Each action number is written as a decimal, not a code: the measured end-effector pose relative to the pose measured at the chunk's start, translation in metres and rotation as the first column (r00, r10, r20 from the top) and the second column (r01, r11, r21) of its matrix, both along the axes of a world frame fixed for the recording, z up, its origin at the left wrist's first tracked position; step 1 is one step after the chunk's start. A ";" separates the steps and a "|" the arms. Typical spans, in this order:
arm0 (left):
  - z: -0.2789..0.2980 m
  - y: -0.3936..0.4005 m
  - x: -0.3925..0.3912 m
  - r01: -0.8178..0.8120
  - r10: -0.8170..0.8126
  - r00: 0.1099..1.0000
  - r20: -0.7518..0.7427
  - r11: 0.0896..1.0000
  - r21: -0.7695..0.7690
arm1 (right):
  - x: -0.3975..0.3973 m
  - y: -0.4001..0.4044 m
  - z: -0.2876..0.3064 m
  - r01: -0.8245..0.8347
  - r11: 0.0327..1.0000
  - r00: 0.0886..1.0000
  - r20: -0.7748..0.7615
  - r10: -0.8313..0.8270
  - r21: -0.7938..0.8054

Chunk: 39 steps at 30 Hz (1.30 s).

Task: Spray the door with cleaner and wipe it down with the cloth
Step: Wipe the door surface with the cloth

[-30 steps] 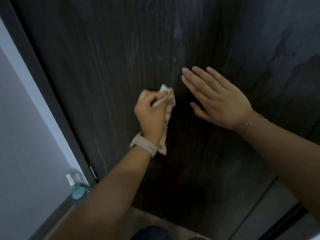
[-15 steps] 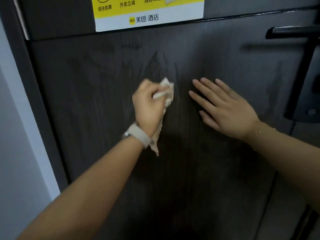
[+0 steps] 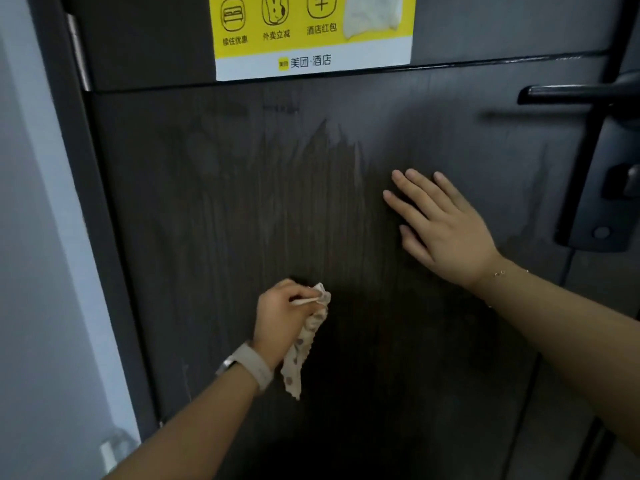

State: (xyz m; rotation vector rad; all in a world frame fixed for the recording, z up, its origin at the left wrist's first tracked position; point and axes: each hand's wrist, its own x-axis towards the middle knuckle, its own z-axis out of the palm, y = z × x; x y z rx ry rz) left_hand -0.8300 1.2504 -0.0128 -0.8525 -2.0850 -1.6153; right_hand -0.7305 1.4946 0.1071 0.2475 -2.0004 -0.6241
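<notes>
The left hand (image 3: 280, 320) is curled into a fist around one cloth (image 3: 304, 344), pressing its bunched top against the door (image 3: 214, 220). The rest of the cloth, pale with brown dots, hangs down past the wrist, which wears one light band (image 3: 251, 363). The right hand (image 3: 446, 230) lies flat on the door, higher and to the right, its fingers spread and holding nothing; one thin bracelet (image 3: 502, 272) circles that wrist. Between and above the two hands, the dark wood-grain panel shows streaky damp wipe marks. One yellow and white sticker (image 3: 311, 36) sits at the top, bearing three icons. One black lever handle (image 3: 575, 93) and its plate are at the right edge. One spray bottle (image 3: 112, 452), blurred, stands low at the left by the wall.
</notes>
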 end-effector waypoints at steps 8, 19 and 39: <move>-0.037 -0.115 0.032 0.073 -0.130 0.925 0.358 0.983 0.169 | 0.020 -0.133 -0.118 -0.295 0.818 0.923 0.073 0.377 -0.494; -0.160 -0.238 -0.012 -0.278 0.238 0.812 0.533 0.960 -0.005 | -0.081 -0.231 -0.236 -0.095 0.939 0.825 0.502 0.260 -0.330; -0.209 -0.200 -0.172 -0.507 0.378 0.812 0.446 0.835 0.215 | -0.185 -0.251 -0.345 0.015 0.987 0.946 0.321 0.038 -0.162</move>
